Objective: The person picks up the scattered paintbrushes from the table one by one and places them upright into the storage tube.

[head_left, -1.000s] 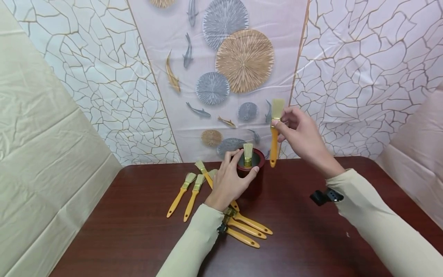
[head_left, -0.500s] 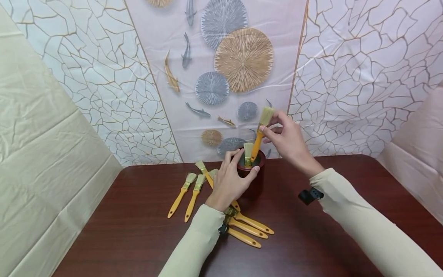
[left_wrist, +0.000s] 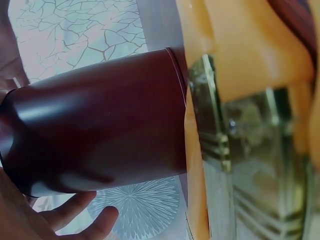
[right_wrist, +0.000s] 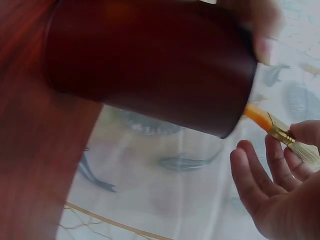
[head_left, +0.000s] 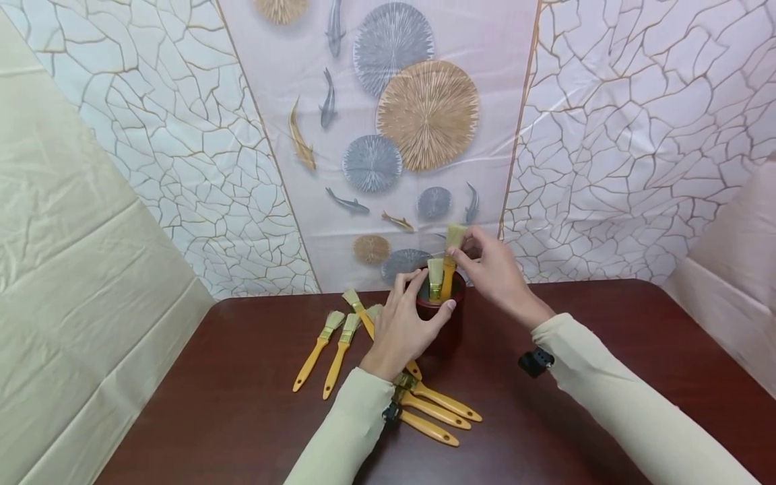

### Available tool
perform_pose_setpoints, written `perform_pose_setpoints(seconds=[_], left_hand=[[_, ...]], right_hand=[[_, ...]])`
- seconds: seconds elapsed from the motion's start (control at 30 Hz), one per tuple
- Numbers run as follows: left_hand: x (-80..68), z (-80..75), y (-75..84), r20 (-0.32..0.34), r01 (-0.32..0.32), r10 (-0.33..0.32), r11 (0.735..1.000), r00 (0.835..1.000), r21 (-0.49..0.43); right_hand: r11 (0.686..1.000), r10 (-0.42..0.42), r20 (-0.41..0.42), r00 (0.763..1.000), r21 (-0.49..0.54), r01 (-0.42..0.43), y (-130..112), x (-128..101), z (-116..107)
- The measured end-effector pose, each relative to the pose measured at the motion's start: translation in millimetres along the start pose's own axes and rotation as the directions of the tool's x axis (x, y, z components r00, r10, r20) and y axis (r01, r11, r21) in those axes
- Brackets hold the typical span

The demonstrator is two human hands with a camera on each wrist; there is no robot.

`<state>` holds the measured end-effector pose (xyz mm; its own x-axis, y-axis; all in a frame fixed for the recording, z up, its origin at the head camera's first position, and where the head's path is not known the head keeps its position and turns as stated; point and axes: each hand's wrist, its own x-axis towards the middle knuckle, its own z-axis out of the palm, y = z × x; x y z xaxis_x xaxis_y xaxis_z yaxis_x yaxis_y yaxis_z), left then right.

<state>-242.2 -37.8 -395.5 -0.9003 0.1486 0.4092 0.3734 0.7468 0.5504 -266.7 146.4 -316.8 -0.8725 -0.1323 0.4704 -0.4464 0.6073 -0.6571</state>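
At the centre of the head view my left hand [head_left: 405, 322] wraps around the dark red cup [head_left: 441, 316], which stands on the brown table [head_left: 606, 431]. My right hand [head_left: 494, 273] pinches a yellow-handled brush [head_left: 450, 264] just below its bristles, handle down inside the cup beside another brush [head_left: 434, 277]. Loose brushes [head_left: 339, 340] lie lower left.

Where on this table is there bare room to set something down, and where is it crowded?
The table is bare to the right of the dark red cup, beyond the right hand, and along the near left edge. It is crowded left of the cup, where the left hand holds it among loose brushes, and just in front, where more brushes lie.
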Motion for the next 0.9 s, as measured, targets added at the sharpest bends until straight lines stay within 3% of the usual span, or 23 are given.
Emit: perform_pose_setpoints(seconds=[0.43, 0.63, 0.9], left_hand=[[-1.4, 1.4, -1.2, -0.015, -0.011, 0.011, 1.0, 1.0, 0.009], [-3.8, 0.6, -0.3, 0.004, 0.005, -0.005, 1.0, 1.0, 0.008], [-1.5, 0.8, 1.0, -0.003, -0.002, 0.002, 1.0, 1.0, 0.011]], right_hand=[[0.997, 0.049, 0.073, 0.996, -0.068, -0.044, 23.3, -6.6, 16.6], [0.989, 0.143, 0.124, 0.982, -0.058, -0.137, 24.5, -9.3, 17.4], [0.986, 0.169, 0.114, 0.979, -0.004, -0.169, 19.1, -12.9, 7.4]])
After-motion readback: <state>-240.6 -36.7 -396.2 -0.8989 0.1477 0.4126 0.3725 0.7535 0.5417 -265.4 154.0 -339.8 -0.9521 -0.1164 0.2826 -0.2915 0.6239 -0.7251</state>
